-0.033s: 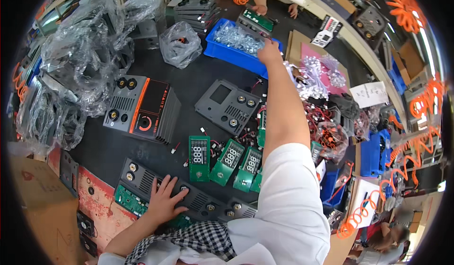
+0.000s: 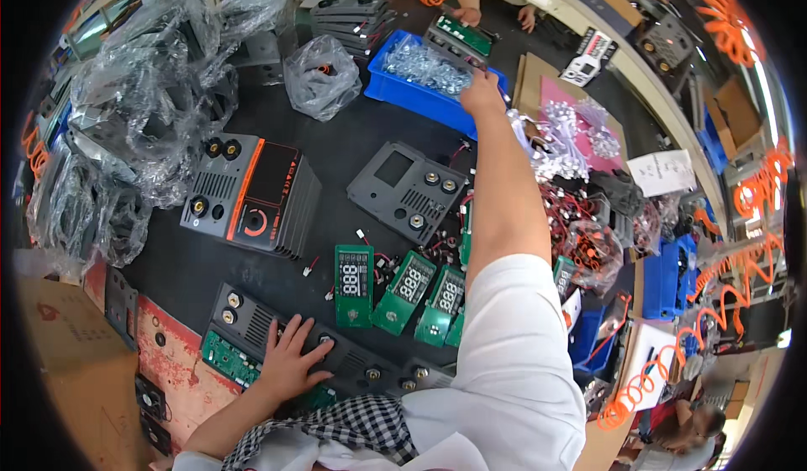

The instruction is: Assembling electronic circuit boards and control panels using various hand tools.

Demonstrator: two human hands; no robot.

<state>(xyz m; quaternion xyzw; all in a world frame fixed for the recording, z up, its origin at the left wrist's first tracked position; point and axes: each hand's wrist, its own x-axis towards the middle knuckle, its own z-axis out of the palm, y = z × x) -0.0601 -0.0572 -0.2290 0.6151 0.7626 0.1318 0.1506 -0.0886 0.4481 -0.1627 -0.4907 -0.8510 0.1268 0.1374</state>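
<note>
My left hand (image 2: 294, 357) lies with spread fingers on a dark grey front panel (image 2: 252, 324) with brass terminals; a green circuit board (image 2: 229, 358) shows along its near edge. My right arm stretches far forward over the bench. At the right end of a blue bin (image 2: 403, 95) of small clear bagged parts (image 2: 424, 66), my right hand (image 2: 482, 93) grips the near corner of another grey panel (image 2: 454, 48), which carries a green board (image 2: 465, 34). Its fingertips are partly hidden. Another person's hand (image 2: 465, 15) is at that panel's far side.
Several green display boards (image 2: 354, 282) lie mid-bench beside a loose grey panel (image 2: 403, 189). Stacked panels (image 2: 252, 194) stand left, near plastic-wrapped parts (image 2: 151, 101). White cable bundles (image 2: 559, 135) and red wiring (image 2: 580, 236) lie right. A coiled orange hose (image 2: 647, 387) hangs at right.
</note>
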